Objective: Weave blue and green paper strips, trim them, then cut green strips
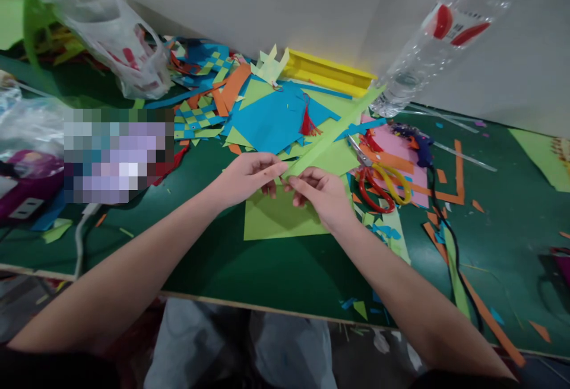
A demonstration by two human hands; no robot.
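Observation:
A long light-green paper strip (335, 132) slants up and to the right from my fingers. My left hand (256, 176) pinches its near end between thumb and fingers. Close beside it, my right hand (321, 194) is also closed on that end, thumb against fingertips. Beneath both hands lies a light-green paper sheet (280, 220). Behind them is a blue paper piece (262, 117) with a red tassel (308, 120) on it. Scissors (378, 184) with one red and one yellow handle rest right of my right hand.
Along the wall stand a yellow tray (329, 73) and a tilted clear plastic bottle (440, 38). A glue gun (416, 139) trails a black cord on the right. At left are a green bin (38, 50), a white plastic bag (111, 38) and a purple power strip (35, 184). Paper scraps litter the green table.

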